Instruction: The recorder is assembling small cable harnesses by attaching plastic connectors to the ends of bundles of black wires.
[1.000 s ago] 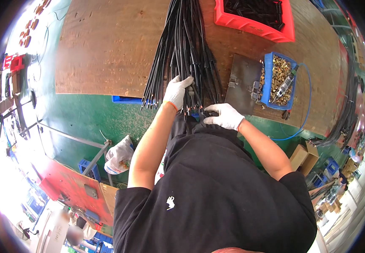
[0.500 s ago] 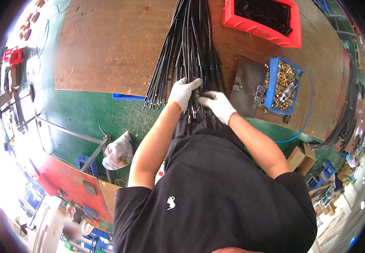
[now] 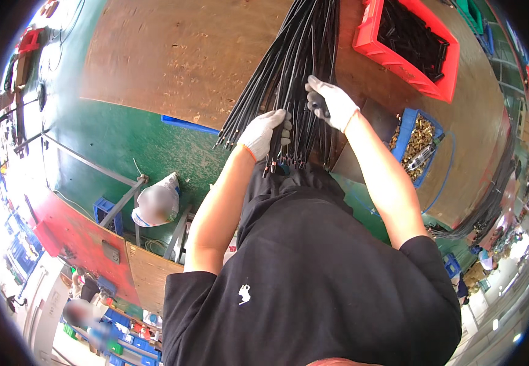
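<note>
A thick bundle of black cables runs down from the far edge of the wooden table toward my body, its metal-tipped ends fanned out at the near edge. My left hand, in a white glove with grey fingertips, is closed around some cables close to their ends. To the right of it and farther up, my right hand, gloved alike, is at the bundle's right side. Its fingers are half curled and apart, their grey inner side showing, and I see no cable between them. The fingertips of my left hand are partly hidden among the cables.
A red bin of black tubular pieces stands at the far right of the wooden table. Nearer is a blue bin of brass-coloured fittings with a tool on top. More black cables hang at the right edge. A white sack sits at left.
My right hand has moved up and away from the cable ends, apart from my left hand. The left hand stays at the cables. The view has shifted, with the bundle now farther right.
</note>
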### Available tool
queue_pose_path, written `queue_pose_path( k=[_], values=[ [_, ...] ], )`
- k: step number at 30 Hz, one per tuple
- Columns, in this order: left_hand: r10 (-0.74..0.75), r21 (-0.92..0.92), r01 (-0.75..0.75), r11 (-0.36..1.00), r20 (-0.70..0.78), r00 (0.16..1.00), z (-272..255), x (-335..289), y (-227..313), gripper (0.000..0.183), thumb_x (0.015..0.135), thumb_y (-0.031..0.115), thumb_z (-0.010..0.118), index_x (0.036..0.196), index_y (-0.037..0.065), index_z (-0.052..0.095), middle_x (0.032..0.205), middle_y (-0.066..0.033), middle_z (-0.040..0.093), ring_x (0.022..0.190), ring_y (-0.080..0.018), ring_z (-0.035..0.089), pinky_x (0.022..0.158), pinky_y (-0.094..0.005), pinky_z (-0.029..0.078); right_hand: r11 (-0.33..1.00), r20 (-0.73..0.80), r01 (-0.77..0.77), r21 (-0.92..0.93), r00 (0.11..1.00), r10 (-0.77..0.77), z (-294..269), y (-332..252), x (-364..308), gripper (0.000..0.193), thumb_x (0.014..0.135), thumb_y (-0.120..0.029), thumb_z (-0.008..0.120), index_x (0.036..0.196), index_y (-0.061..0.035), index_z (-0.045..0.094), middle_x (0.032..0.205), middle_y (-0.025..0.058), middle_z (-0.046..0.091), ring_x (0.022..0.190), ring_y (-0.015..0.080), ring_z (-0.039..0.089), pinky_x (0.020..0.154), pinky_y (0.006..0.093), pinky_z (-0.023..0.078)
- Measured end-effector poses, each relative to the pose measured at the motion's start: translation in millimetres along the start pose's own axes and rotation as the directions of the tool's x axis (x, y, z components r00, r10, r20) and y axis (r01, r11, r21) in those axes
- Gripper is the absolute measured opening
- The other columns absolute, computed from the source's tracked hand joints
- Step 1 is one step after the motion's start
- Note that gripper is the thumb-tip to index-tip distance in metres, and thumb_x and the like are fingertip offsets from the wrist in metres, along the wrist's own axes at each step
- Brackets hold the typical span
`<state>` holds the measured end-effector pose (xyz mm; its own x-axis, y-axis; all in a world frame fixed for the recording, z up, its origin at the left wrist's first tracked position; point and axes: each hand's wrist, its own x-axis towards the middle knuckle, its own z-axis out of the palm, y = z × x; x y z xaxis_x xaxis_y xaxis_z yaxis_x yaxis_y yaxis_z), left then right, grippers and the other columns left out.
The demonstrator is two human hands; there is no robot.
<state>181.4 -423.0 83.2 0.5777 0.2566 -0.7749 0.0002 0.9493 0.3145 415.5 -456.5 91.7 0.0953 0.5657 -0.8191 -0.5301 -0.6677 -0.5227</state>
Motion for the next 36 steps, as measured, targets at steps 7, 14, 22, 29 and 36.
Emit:
queue_pose_path(
  k=[7, 14, 22, 29, 36],
  values=[
    [-0.045, 0.008, 0.045, 0.999, -0.048, 0.998, 12.0, 6.2, -0.9, 0.012, 0.101, 0.015, 0.072, 0.103, 0.005, 0.064, 0.090, -0.0046, 0.067, 0.073, -0.0177, 0.068, 0.067, -0.0325, 0.061, 0.977, 0.206, -0.084, 0.195, 0.978, 0.043, -27.8, 53.3, -44.3, 0.028, 0.099, -0.015, 0.059, 0.124, -0.0077, 0.067, 0.096, 0.0019, 0.071, 0.080, 0.0160, 0.071, 0.058, 0.0272, 0.054],
    [-0.041, 0.126, 0.047, 0.991, -0.046, 0.998, 30.0, 8.6, -5.5, 0.012, 0.095, 0.014, 0.079, 0.102, 0.007, 0.072, 0.088, -0.0033, 0.073, 0.070, -0.0150, 0.070, 0.065, -0.0339, 0.062, 0.776, 0.160, 0.205, -0.597, 0.978, -0.135, -21.2, 69.1, -111.1, 0.052, 0.090, -0.021, 0.079, 0.136, -0.0015, 0.067, 0.116, 0.0103, 0.076, 0.105, 0.0151, 0.068, 0.097, 0.0317, 0.053],
    [0.125, 0.231, -0.109, 0.967, -0.059, 0.990, 56.0, 5.5, -20.7, 0.010, 0.096, 0.015, 0.077, 0.099, 0.007, 0.071, 0.083, -0.0016, 0.071, 0.064, -0.0122, 0.065, 0.060, -0.0297, 0.057, 0.706, 0.210, 0.177, -0.686, 0.977, -0.042, -39.3, 97.3, -152.4, 0.051, 0.089, -0.025, 0.083, 0.134, -0.0040, 0.071, 0.120, 0.0093, 0.077, 0.109, 0.0135, 0.068, 0.101, 0.0319, 0.052],
    [0.234, 0.283, -0.198, 0.938, -0.100, 0.967, 64.0, 8.6, -34.1, 0.008, 0.099, 0.015, 0.074, 0.099, 0.007, 0.070, 0.083, -0.0009, 0.070, 0.065, -0.0101, 0.061, 0.060, -0.0271, 0.053, 0.639, 0.236, 0.205, -0.742, 0.971, -0.038, -45.9, 106.6, -178.0, 0.062, 0.086, -0.037, 0.082, 0.137, -0.0054, 0.069, 0.132, 0.0204, 0.072, 0.122, 0.0303, 0.069, 0.108, 0.0366, 0.050],
    [0.260, 0.282, -0.220, 0.934, -0.112, 0.959, 68.2, 9.6, -37.7, 0.010, 0.097, 0.015, 0.076, 0.099, 0.007, 0.070, 0.086, -0.0004, 0.070, 0.066, -0.0100, 0.062, 0.062, -0.0271, 0.055, 0.797, 0.218, 0.167, -0.581, 0.975, -0.046, -42.7, 110.9, -181.5, 0.056, 0.089, -0.032, 0.081, 0.131, 0.0045, 0.069, 0.119, 0.0162, 0.077, 0.106, 0.0190, 0.069, 0.097, 0.0336, 0.052]
  ],
)
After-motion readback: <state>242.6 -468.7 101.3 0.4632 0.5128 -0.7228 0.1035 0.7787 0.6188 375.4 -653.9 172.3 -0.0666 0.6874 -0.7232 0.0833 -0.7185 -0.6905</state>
